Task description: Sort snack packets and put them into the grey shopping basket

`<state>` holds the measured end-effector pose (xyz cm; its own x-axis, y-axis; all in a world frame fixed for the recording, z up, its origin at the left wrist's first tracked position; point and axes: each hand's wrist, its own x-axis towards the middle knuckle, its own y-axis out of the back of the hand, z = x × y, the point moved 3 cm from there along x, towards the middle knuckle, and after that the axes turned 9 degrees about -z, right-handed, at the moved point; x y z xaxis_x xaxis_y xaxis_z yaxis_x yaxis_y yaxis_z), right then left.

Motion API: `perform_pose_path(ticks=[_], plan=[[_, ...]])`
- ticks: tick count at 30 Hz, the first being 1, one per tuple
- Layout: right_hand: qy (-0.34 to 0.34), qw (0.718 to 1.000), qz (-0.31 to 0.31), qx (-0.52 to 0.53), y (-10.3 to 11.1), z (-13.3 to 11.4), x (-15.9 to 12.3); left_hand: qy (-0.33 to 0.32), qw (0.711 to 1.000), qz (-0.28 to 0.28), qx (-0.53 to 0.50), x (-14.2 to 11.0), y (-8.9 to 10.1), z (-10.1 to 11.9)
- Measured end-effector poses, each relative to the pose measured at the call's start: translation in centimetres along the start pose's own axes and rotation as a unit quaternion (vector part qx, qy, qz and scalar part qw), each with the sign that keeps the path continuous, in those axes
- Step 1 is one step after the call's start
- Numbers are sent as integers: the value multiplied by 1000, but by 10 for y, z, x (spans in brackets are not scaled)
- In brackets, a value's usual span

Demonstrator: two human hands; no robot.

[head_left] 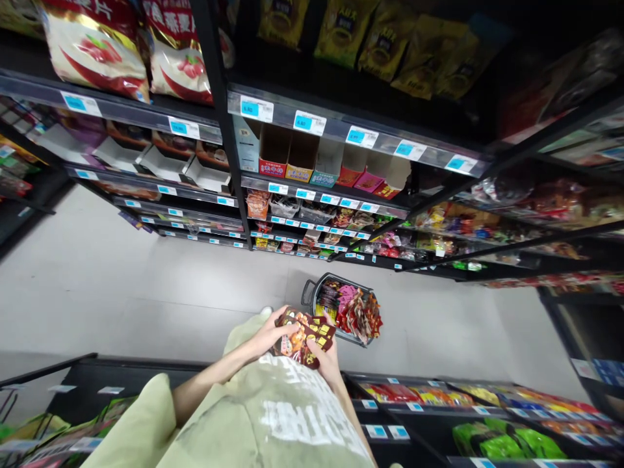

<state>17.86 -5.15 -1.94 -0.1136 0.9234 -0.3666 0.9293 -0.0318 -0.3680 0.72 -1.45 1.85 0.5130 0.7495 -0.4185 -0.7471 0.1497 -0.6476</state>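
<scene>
Close in front of my shirt, both hands hold a small stack of dark brown snack packets (305,341) with a food picture and yellow patches. My left hand (273,335) grips the left side, its thumb lying across the top. On the right side my right hand (327,357) is closed, thumb on the front and fingers hidden behind. Beyond my hands a grey basket (308,292) with a handle stands on the floor. It holds several bunches of snack packets (358,312), red, pink, dark and yellow.
A tall black shelf rack with price tags (309,122) faces me. It carries oat bags (97,49), yellow bags (344,29) and open display cartons (298,156). Behind me, lower shelves hold green packages (507,439). The grey floor (195,292) runs between the racks.
</scene>
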Motion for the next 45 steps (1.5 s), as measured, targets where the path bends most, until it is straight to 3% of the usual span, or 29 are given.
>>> perform_pose_path(ticks=[2,8,11,15,18,23,31,38,45], plan=[[10,1000,5,-10,-4,-7,1,17,1000,11,-10,2,4,-3],[-51,991,78,-91,2,-9,6,41,998,41,-15,5,11,-7],[-58,989,73,-114,1,-9,7,21,999,25,7,4,10,-5],[-15,993,44,-106,-9,-19,5,7,998,30,55,2,11,-5],[10,997,5,-81,-12,-24,5,-15,997,4,77,2,9,-2],[-27,998,-23,-46,-4,-17,8,-48,996,-78,17,5,2,5],[17,999,0,-28,1,-27,1,-10,995,-92,-29,17,-7,7],[40,996,70,-34,26,-37,-9,66,991,-118,-6,46,-29,-2],[42,996,69,-48,72,-48,-3,24,988,-130,85,81,-49,-22]])
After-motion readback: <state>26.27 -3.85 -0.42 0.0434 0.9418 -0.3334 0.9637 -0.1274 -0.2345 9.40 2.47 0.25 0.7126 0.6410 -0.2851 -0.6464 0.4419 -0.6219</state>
